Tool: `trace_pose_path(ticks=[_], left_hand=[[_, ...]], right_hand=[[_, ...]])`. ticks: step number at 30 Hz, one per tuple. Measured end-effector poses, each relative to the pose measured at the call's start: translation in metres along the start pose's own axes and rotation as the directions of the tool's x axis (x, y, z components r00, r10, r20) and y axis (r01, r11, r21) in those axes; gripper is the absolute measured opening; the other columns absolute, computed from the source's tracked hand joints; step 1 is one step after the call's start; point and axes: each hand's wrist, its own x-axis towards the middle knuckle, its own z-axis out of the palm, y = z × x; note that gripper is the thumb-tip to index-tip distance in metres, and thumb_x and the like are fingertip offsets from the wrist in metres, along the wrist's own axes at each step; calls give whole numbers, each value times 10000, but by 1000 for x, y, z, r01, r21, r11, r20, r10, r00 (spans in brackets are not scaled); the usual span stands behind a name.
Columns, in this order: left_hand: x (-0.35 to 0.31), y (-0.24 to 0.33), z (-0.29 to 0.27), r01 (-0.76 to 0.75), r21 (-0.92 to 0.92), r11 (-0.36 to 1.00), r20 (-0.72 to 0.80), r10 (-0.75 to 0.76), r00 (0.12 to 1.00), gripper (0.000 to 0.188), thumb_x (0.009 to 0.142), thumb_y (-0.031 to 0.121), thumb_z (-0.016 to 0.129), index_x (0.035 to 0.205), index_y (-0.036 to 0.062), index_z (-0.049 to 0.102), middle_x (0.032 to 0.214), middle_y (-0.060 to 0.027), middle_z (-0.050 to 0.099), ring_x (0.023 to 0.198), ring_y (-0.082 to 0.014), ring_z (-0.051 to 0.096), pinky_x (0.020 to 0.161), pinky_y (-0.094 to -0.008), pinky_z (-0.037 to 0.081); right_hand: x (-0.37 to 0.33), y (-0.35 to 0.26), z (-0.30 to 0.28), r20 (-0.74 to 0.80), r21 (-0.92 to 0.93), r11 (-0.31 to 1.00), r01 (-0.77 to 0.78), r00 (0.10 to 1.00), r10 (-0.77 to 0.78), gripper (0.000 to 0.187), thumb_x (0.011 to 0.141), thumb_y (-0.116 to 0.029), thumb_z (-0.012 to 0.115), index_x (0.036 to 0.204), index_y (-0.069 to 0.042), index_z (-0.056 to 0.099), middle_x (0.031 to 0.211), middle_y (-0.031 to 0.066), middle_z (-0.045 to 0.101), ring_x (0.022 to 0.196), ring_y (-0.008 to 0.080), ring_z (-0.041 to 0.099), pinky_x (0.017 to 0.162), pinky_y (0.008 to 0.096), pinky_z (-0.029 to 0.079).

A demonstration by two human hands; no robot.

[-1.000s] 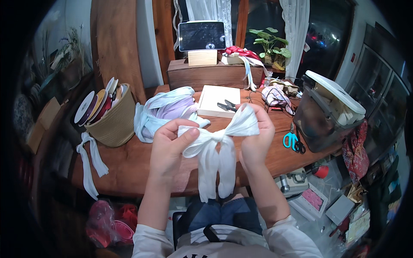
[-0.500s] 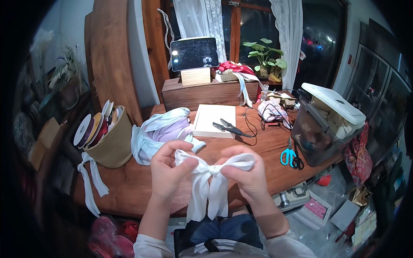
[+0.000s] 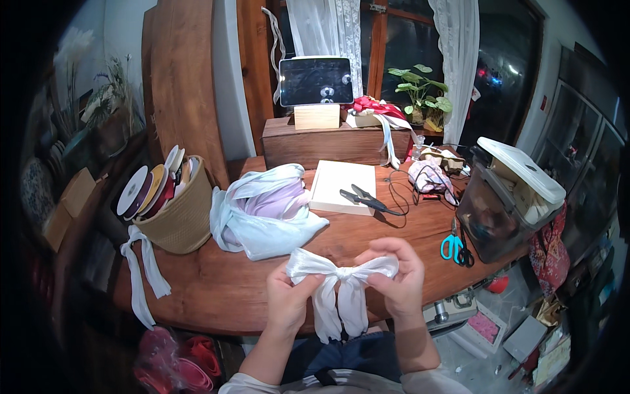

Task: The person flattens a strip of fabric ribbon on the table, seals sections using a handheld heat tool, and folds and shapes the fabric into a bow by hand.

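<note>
Between my hands, above the table's near edge, hangs a white ribbon bow (image 3: 344, 273) with a knot in its middle and two tails hanging down. My left hand (image 3: 289, 297) pinches the left loop, its thumb on the front of the ribbon. My right hand (image 3: 398, 282) grips the right loop, thumb in front and fingers behind and over the top. Both loops are spread out sideways. Just beyond the bow lies a heap of pale blue and lilac sheer fabric (image 3: 269, 210) on the wooden table (image 3: 216, 295).
A woven basket of ribbon spools (image 3: 180, 220) stands left, near a loose white ribbon strip (image 3: 139, 282). Beyond lie a white box (image 3: 335, 177) and a black corded clamp-like tool (image 3: 364, 198). Turquoise-handled scissors (image 3: 451, 248) lie right, beside a lidded plastic bin (image 3: 499, 210).
The view has shifted, moving the table's things rightward. My hands have lowered slightly with the bow. The left loop is now fuller and more open, with the left fingers tucked behind it.
</note>
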Motion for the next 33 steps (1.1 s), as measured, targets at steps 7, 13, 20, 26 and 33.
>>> trace_pose_path(ticks=[7,13,20,26,33], left_hand=[[-6,-1,-16,111,108,988,152,-127,980,170,770,-59,644,936,-25,658,903,-45,653,819,-103,606,730,-237,478],[-11,-1,-29,31,270,962,217,-92,972,174,778,-40,664,952,-42,664,910,-47,653,836,-98,596,740,-233,472],[-13,-10,-38,64,186,980,122,-87,989,201,805,-44,635,1005,-46,659,986,-73,663,860,-120,623,751,-241,497],[-14,-13,-36,64,51,997,119,-70,990,325,816,-54,611,1140,-60,582,1071,-105,638,947,-149,619,831,-266,501],[-18,-25,-27,39,-23,999,128,-35,991,431,727,16,726,1126,-6,566,1023,-60,598,959,-151,591,850,-269,465]], right_hand=[[28,-16,5,333,-386,917,97,942,40,336,707,-147,742,982,16,636,952,78,619,913,174,573,821,309,438],[38,-1,16,517,-419,906,59,836,185,140,745,-75,710,841,14,659,764,44,597,784,111,546,677,261,421],[31,6,28,259,-135,980,-145,950,176,63,776,-19,684,746,15,640,739,29,587,690,68,516,611,214,393],[31,2,32,354,-251,958,-138,908,223,84,782,-25,679,745,29,627,740,23,576,696,60,514,610,209,390],[33,11,34,372,-254,960,-122,903,213,59,816,-43,656,799,10,636,797,19,575,709,62,531,638,211,426]])
